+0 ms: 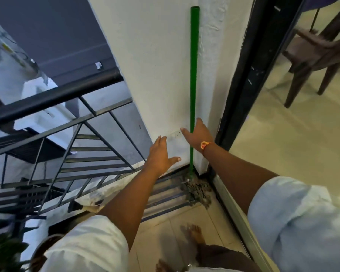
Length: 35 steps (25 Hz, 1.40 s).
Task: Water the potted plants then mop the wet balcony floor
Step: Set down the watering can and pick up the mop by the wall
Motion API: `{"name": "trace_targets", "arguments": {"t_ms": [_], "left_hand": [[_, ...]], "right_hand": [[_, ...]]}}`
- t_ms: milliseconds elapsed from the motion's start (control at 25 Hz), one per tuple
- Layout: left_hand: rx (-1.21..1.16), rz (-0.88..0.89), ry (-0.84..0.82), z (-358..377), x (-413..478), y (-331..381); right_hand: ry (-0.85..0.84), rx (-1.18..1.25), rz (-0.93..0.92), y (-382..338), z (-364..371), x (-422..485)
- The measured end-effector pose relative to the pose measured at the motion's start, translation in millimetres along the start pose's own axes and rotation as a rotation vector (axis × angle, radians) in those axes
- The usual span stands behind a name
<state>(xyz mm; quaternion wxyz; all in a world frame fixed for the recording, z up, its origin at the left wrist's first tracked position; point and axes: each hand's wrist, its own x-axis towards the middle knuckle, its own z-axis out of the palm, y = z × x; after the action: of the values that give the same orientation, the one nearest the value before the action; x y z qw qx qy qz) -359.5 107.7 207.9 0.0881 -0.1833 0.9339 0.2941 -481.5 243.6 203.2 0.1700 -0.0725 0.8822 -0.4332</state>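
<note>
A mop with a long green handle (194, 65) leans upright in the corner of a white wall (155, 65). Its grey string head (197, 191) rests on the floor at the corner. My right hand (197, 134) is spread open around the lower handle, fingers left of it and thumb to its right, and I cannot tell if it touches. My left hand (160, 156) is open, lower and to the left, in front of the wall and holding nothing. A potted plant (6, 250) shows its leaves at the bottom left.
A black metal railing (53, 122) runs along the left edge of the balcony. A black sliding-door frame (241, 75) stands right of the mop, with a brown chair (318, 48) indoors beyond it. My bare foot (195, 233) is on the tiled floor (165, 238).
</note>
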Motion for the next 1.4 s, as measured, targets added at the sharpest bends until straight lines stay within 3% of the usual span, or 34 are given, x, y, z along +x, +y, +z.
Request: {"name": "trace_targets", "arguments": {"t_ms": [280,480,720,880,1040,1160,1400], "left_hand": [[-0.016,-0.017,0.100,-33.1,35.2,3.5],[-0.118,-0.084,0.139,-49.9,41.8,-6.3],[-0.418,-0.054,0.285,-72.9,29.7,22.1],[-0.636,0.089,0.349,-93.9,16.7,85.7],[-0.657,0.237,0.345,-102.9,-9.8,129.8],[-0.722,0.225,0.246,-93.8,-50.2,136.3],[-0.733,0.226,0.282,-62.4,-150.4,127.0]], "right_hand": [[0.083,0.111,0.022,-52.1,-7.9,71.1],[0.197,0.193,0.045,-51.9,-6.4,100.2],[-0.134,0.120,-0.126,-20.0,3.8,84.1],[-0.360,-0.184,-0.234,15.5,14.6,48.2],[-0.351,-0.239,-0.282,28.8,14.7,9.2],[-0.335,-0.294,-0.272,36.0,8.4,-22.2],[-0.331,-0.413,-0.298,56.1,3.7,-111.1]]}}
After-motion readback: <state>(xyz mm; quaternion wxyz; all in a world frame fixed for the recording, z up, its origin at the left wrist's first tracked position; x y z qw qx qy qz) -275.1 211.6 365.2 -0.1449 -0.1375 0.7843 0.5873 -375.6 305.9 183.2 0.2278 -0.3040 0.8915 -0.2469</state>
